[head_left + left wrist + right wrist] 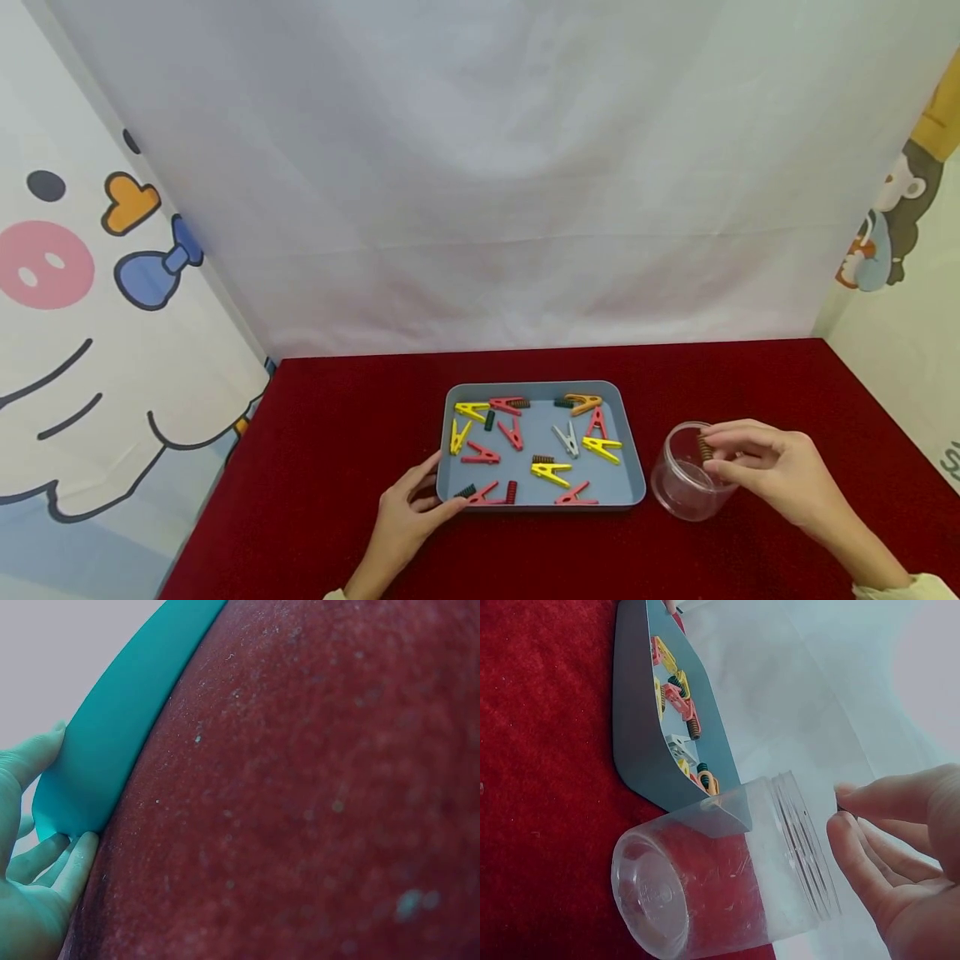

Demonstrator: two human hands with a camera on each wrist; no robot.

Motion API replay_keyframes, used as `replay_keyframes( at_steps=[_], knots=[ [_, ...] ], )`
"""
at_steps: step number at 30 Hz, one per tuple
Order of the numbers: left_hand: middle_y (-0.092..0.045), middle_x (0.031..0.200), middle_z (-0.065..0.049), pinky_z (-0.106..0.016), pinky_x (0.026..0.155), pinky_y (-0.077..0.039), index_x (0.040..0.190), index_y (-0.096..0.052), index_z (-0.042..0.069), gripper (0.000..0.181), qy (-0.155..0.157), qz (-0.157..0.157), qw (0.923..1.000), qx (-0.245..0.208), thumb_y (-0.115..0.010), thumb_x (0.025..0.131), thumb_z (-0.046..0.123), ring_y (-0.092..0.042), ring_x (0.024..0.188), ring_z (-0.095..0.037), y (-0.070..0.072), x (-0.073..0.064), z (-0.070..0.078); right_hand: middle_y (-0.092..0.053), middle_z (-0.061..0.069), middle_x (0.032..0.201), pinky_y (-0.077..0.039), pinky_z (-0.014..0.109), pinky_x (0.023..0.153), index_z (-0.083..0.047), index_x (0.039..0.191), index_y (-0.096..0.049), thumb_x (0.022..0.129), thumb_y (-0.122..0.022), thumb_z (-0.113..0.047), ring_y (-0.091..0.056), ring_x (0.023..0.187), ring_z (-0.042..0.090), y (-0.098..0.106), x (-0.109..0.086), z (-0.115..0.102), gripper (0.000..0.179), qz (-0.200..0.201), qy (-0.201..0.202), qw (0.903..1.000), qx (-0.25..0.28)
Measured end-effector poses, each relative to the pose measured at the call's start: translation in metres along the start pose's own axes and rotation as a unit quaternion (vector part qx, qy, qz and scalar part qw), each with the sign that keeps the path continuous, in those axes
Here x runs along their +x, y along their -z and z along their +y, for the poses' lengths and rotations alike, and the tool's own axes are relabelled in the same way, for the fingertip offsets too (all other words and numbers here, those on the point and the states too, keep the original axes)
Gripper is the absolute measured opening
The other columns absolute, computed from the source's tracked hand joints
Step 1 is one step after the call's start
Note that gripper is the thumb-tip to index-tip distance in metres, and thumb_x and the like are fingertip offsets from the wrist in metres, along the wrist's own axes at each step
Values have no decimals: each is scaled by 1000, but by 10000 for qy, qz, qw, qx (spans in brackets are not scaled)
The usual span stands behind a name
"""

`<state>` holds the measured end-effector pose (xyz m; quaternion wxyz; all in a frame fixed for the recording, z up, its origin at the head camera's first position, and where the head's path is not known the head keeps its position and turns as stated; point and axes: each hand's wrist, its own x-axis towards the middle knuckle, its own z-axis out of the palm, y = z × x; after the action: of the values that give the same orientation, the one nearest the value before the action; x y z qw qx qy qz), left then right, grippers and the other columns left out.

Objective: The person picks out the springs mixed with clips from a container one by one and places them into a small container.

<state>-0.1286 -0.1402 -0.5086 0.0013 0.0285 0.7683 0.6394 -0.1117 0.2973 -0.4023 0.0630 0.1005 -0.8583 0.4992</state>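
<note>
My right hand (pixel 765 467) pinches a small brown coil spring (pixel 705 448) between thumb and fingers, above the mouth of a clear plastic jar (pixel 693 492). In the right wrist view the spring is mostly hidden by the fingertips, just off the rim of the jar (pixel 720 892). My left hand (pixel 408 512) holds the near left corner of a grey-blue tray (pixel 637 479). Seen from the left wrist, thumb and fingers lie against the tray's wall (pixel 112 727). Several red, yellow, orange and white plastic clips (pixel 551 474) lie spread in the tray among several loose springs (pixel 512 492).
Dark red cloth (pixel 345 442) covers the table under tray and jar. The jar stands close to the tray's right side. A white curtain (pixel 525 208) hangs behind the table, with printed cartoon panels (pixel 97 400) at either side.
</note>
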Motion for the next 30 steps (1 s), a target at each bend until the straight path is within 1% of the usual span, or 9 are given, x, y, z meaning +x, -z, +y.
replay_keyframes(
  at_steps=[4, 12, 14, 21, 23, 30],
  knots=[
    [-58, 122, -7, -25, 76, -53, 136, -52, 19, 70, -25, -14, 10000, 41, -83, 74, 20, -58, 106, -22, 0, 0, 0, -64, -10, 104, -55, 27, 59, 2, 106, -69, 78, -77, -3, -64, 74, 14, 1, -1, 2, 30, 39, 41, 10000, -57],
    [-58, 121, -6, -24, 76, -52, 136, -53, 20, 70, -32, 32, 9998, 174, -83, 73, 23, -58, 105, -21, 0, 1, -2, -65, -4, 98, -54, 27, 58, 1, 100, -69, 77, -76, 2, -64, 69, 12, 0, -2, 1, 24, 214, 178, 9996, -10],
    [-58, 121, -6, -24, 76, -52, 136, -53, 20, 70, -21, 36, 9998, 199, -83, 73, 23, -58, 105, -21, 0, 1, -3, -65, -5, 98, -54, 26, 58, 0, 100, -70, 77, -76, 2, -64, 70, 11, 0, -1, -1, 24, 227, 204, 9995, -31],
    [-58, 120, -5, -24, 76, -52, 137, -52, 21, 71, -11, 71, 9995, 291, -83, 73, 25, -58, 105, -20, 0, 1, -2, -67, -1, 98, -54, 22, 63, -2, 101, -70, 77, -76, 1, -63, 77, 8, -2, 1, -8, 24, 273, 478, 9981, -287],
    [-59, 120, -5, -24, 76, -52, 136, -52, 21, 71, -10, 60, 9996, 271, -83, 73, 25, -58, 105, -20, 0, 1, -1, -67, -3, 99, -54, 21, 64, -3, 101, -71, 78, -76, 0, -63, 79, 7, -3, 2, -10, 24, 293, 502, 9976, -369],
    [-58, 121, -6, -24, 76, -52, 137, -52, 20, 71, -69, 35, 9997, 213, -83, 73, 24, -58, 105, -21, 0, 1, -2, -66, -3, 99, -54, 22, 64, 1, 100, -69, 78, -75, 1, -63, 79, 7, -9, 6, -17, 22, 255, 642, 9971, -330]
  ],
)
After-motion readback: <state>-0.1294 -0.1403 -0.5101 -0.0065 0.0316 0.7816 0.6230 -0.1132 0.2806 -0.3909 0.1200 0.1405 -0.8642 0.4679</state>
